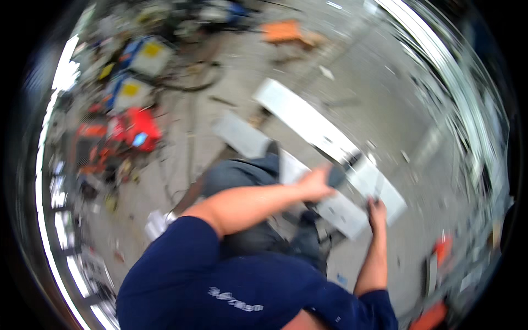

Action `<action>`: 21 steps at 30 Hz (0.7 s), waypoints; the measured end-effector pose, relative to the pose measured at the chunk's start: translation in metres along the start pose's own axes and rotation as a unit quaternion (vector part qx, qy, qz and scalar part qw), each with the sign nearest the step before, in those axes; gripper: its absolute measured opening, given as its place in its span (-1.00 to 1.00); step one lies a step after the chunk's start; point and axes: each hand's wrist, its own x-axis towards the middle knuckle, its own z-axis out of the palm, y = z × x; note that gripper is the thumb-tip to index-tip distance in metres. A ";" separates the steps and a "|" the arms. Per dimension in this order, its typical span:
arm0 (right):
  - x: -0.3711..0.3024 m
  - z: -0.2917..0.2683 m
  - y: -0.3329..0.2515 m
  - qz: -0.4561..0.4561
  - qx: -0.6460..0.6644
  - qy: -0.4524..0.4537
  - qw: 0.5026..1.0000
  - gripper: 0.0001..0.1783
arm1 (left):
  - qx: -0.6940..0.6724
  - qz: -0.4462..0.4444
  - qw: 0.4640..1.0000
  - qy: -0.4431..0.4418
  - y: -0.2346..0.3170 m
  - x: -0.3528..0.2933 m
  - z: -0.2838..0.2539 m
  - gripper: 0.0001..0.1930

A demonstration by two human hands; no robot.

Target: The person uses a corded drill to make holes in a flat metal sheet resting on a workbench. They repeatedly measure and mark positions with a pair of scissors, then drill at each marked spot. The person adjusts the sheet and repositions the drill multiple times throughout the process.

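Two long, pale flat pieces lie side by side in front of me. The farther pale piece (308, 118) has a dark block-like part (352, 159) across it. My left hand (317, 184) is closed above the nearer pale piece (342, 213), against a blurred dark grey shape (336, 176); what its fingers hold cannot be made out. At the right end of the farther piece, my right hand (377, 213) is closed around something thin and dark, too blurred to name. My bent legs (242, 175) in dark trousers are beside the nearer piece.
At the left are a red machine (141, 130) and blue-and-white boxes (132, 91) with yellow patches, amid clutter and cables. An orange object (281, 31) lies farther off. Long metal lengths (440, 60) run along the right. Small scraps dot the grey floor (385, 99).
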 end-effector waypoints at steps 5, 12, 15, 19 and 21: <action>-0.059 -0.068 -0.107 -0.019 0.005 -0.136 0.991 -0.32 | -0.021 0.092 0.996 -0.004 0.001 -0.005 -0.013 -0.09; -0.100 -0.099 -0.127 -0.028 -0.001 -0.127 0.991 -0.33 | 0.064 0.130 0.986 -0.080 0.017 -0.004 -0.003 -0.07; -0.112 -0.107 -0.134 -0.034 0.001 -0.122 0.992 -0.27 | 0.079 0.168 0.979 -0.083 0.013 -0.010 -0.003 -0.07; -0.125 -0.108 -0.127 -0.020 0.003 -0.120 0.993 -0.24 | 0.103 0.179 0.974 -0.096 0.011 -0.016 -0.003 -0.09; -0.130 -0.108 -0.118 -0.020 0.032 -0.099 0.994 -0.26 | 0.132 0.194 0.967 -0.103 0.014 -0.019 -0.004 -0.10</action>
